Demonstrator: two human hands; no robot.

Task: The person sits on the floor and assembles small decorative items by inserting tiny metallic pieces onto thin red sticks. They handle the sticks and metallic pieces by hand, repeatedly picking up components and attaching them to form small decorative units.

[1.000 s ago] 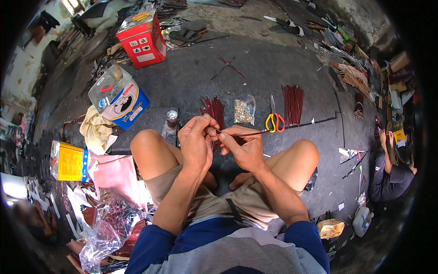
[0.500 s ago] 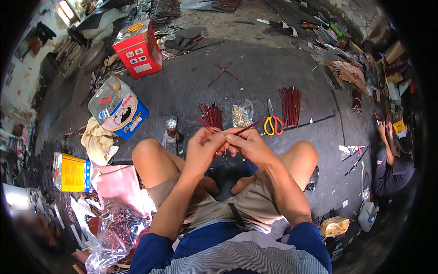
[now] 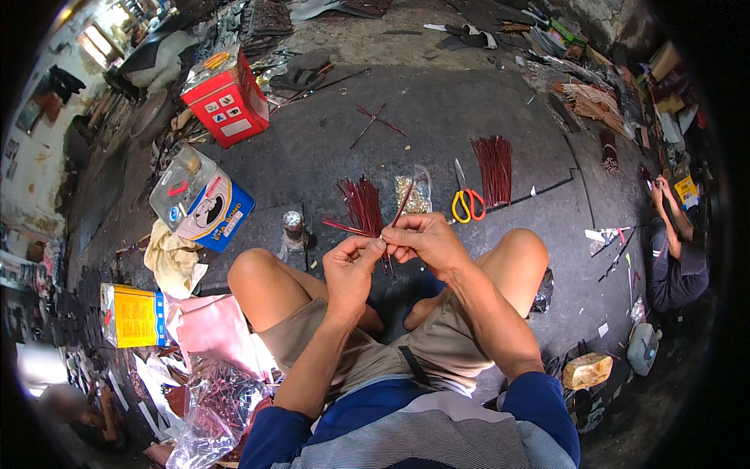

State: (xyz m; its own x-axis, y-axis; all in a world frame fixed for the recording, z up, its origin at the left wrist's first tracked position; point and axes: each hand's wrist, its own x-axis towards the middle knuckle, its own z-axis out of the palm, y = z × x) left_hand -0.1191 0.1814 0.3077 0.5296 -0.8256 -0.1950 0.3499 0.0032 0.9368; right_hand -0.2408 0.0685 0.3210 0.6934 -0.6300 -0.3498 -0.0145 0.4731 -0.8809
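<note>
Pinched between the fingers of my left hand (image 3: 349,268) is a thin dark red strip (image 3: 344,227) pointing left. My right hand (image 3: 428,244) pinches another dark red strip (image 3: 405,198), which stands up at a slant. My fingertips meet where the strips come together; a tiny part there is too small to name. Just beyond lies a fanned bundle of similar strips (image 3: 360,202). Beside it is a clear bag of small gold-coloured metal pieces (image 3: 414,192). Scissors (image 3: 467,202) with yellow and red handles and a second strip bundle (image 3: 492,172) lie to the right.
Two crossed strips (image 3: 376,123) lie farther out on the dark mat. At left stand a red tin (image 3: 226,105), a blue-and-white tin (image 3: 207,205) and a yellow tin (image 3: 134,314). A small silver-topped container (image 3: 293,227) is nearer. A co-worker (image 3: 678,258) sits at far right.
The right-hand strip has swung more upright, and the left-hand one lies flatter. Both hands still meet at the fingertips. The whole view has shifted slightly, bringing another person into the lower left.
</note>
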